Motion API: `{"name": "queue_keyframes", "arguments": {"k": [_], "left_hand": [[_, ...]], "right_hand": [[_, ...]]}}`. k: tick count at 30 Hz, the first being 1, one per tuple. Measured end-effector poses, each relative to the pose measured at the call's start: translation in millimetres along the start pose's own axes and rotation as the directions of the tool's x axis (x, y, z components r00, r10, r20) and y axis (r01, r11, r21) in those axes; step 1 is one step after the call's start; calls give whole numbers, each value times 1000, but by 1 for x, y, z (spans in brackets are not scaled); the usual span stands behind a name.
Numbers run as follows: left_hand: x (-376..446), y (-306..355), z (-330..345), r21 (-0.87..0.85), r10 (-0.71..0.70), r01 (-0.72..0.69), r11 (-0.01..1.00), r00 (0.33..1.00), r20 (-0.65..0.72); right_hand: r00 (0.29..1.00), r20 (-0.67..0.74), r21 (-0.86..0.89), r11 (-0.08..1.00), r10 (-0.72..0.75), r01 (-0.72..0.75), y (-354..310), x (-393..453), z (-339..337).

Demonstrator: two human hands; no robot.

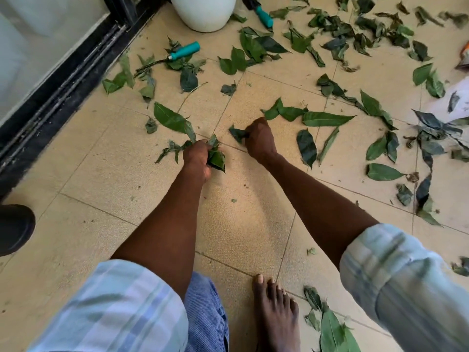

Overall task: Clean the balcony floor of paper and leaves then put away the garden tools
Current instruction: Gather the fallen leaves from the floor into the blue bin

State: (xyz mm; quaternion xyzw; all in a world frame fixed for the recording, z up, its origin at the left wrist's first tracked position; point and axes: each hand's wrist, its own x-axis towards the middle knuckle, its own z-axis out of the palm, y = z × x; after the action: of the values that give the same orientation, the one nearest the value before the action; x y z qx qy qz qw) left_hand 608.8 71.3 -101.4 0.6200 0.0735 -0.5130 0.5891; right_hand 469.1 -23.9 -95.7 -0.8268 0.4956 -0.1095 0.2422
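Observation:
Green leaves (327, 118) lie scattered over the beige tiled balcony floor (106, 153), thickest at the upper right. My left hand (196, 158) is closed around a bunch of leaves (215, 156) low over the floor. My right hand (258, 138) pinches a dark leaf (237, 133) on the tile. A teal-handled garden tool (184, 50) rests among leaves at upper left. A second teal-handled tool (262, 13) sits beside the white pot. White paper (446, 97) shows at the right edge.
A white pot (203, 11) stands at the top centre. The black sliding-door track (63, 80) runs along the left. A dark rounded object (15, 228) sits at the left edge. My bare foot (276, 313) stands on the tile at the bottom.

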Motion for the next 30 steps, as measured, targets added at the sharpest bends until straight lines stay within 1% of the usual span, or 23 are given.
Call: {"name": "queue_keyframes", "arguments": {"k": [2,3,5,7,9,10,11,12,13,14,15,16,17,18,20,21,23,24,25,27,28,29,30], "left_hand": [[-5,3,-4,-4,-5,5,1000,1000,29],[-8,5,-7,-2,-6,7,1000,999,44],[-16,9,-16,-2,-15,15,1000,997,82],[-20,12,-26,-19,-35,37,999,994,99],[-21,12,-35,-31,-51,53,998,996,72],[-22,11,-40,-32,-60,62,998,997,41],[-21,10,-41,-24,-78,78,997,997,4],[-20,9,-42,-15,-89,89,996,995,-34],[-20,7,-44,3,-93,94,996,994,-55],[-21,6,-46,22,-92,94,995,994,-65],[-25,5,-46,27,-94,96,995,994,-51],[-30,6,-43,17,-99,100,995,995,-20],[-36,8,-40,-6,-103,104,995,994,23],[-42,11,-36,-28,-107,109,994,991,76],[-49,17,-33,-58,-115,128,990,977,181],[-49,19,-34,-61,-120,134,989,972,203],[-48,22,-41,-65,-102,118,991,973,206],[-46,23,-47,-67,-87,101,993,980,180],[-44,24,-54,-71,-71,82,994,987,142],[-36,30,-75,-92,-48,47,995,999,-4],[-31,34,-88,-116,-43,35,993,996,-75],[-25,37,-101,-135,-47,27,991,989,-141],[-19,38,-114,-157,-58,27,987,979,-193]], "right_hand": [[994,98,-17,999,-41,43,2,15,7],[991,121,-54,996,-58,65,3,14,10],[988,92,-161,978,-122,136,2,-6,18],[969,29,-228,942,-244,244,3,-34,30],[929,71,-290,884,-363,367,3,-56,40],[927,78,-282,883,-368,375,5,-59,43],[948,37,-208,925,-317,317,6,-58,42],[979,-18,-53,978,-205,204,3,-55,41],[997,-60,150,987,-49,57,-4,-54,36],[994,-72,341,938,87,-57,-14,-53,30],[980,-41,499,854,194,-148,-27,-51,21],[968,2,600,774,252,-203,-41,-48,14],[963,43,667,710,266,-226,-54,-46,9],[963,74,701,673,259,-235,-67,-45,7],[964,144,718,648,222,-256,-90,-48,10],[967,166,708,659,195,-255,-100,-49,17],[971,192,620,749,140,-231,-114,-51,30],[967,234,578,786,100,-221,-118,-51,35],[949,311,583,780,42,-226,-119,-49,36],[886,451,695,667,-112,-269,-117,-41,29],[885,440,720,649,-150,-247,-114,-34,27],[913,380,710,680,-149,-184,-112,-24,29],[949,292,612,786,-122,-88,-111,-14,33]]}}
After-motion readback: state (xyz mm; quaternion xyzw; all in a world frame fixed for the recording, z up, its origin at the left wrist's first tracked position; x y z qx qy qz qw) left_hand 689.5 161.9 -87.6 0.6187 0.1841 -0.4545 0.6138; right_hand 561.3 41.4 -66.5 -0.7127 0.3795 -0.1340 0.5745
